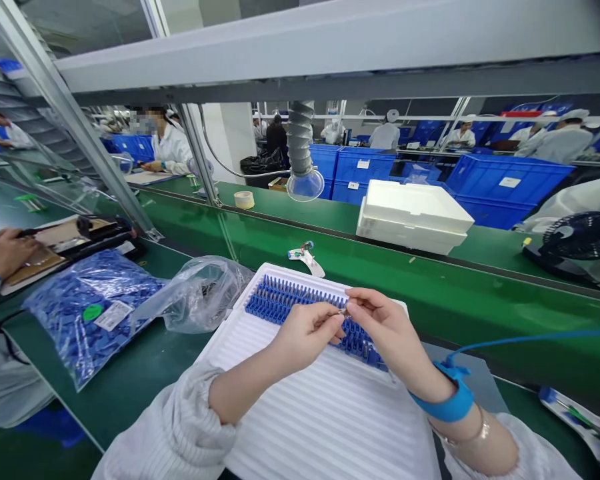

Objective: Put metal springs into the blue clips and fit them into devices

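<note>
Small metallic part (343,311) — pinched by left hand (306,333) and right hand (384,327), long axis unclear — lies at left's two o'clock, above blue clip rows (274,303) running ten-to-four.

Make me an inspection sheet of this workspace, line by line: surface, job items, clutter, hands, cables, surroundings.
Surface: green bench, bearing a ridged white tray.
Job items: blue pieces in rows along the tray's far side; a small part at the fingertips, too tiny to identify.
Clutter: bag of blue pieces and clear bag, left of the tray.
Hands: left hand and right hand meet above the tray, both pinching at the small part.
Cables: blue cord runs from the right wrist's blue band past the picture's right edge.
Surroundings: stacked blue crates, black fan, co-worker's hand at left.
</note>
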`<state>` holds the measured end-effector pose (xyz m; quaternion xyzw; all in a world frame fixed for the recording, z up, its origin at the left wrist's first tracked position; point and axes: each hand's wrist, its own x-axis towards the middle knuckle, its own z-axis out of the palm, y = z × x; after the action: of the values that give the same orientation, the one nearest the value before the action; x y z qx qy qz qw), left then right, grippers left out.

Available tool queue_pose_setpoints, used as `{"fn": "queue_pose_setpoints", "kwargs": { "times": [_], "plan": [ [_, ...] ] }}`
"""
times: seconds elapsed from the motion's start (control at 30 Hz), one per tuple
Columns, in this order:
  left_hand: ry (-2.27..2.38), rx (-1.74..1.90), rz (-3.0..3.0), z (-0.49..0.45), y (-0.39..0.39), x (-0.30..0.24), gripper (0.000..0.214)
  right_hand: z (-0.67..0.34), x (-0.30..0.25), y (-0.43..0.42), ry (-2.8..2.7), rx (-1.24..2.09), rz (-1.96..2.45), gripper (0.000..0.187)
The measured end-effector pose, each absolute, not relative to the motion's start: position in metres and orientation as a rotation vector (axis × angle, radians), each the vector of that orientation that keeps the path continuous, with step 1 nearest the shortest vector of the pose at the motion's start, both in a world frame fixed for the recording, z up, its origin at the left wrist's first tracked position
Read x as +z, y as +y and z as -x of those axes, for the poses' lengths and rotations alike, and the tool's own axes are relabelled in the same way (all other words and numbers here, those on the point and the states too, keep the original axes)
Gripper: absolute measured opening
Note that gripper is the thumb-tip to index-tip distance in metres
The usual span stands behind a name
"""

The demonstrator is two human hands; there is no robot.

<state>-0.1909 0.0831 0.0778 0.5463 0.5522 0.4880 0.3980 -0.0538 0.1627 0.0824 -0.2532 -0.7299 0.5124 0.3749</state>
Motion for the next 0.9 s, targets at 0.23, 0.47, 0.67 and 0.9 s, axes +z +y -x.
{"fn": "queue_pose_setpoints", "kwargs": {
  "times": [0.23, 0.47, 0.67, 0.9],
  "plan": [
    [1.441, 1.292, -1.284, 0.212, 0.09, 0.061, 0.023, 0.079, 0.073, 0.178, -2.114, 1.375, 0.497, 0.02],
    [1.621, 1.329, -1.298, 0.234, 0.095, 0.06, 0.013, 0.098, 0.06, 0.2, -1.905, 1.407, 0.617, 0.014],
    [1.574, 1.388, -1.195, 0.247, 0.104, 0.054, 0.011, 0.111, 0.042, 0.205, -1.953, 1.564, 0.604, 0.025],
    [1.532, 1.534, -1.05, 0.254, 0.103, 0.063, 0.01, 0.107, 0.053, 0.212, -2.103, 1.321, 0.647, 0.026]
  ]
}}
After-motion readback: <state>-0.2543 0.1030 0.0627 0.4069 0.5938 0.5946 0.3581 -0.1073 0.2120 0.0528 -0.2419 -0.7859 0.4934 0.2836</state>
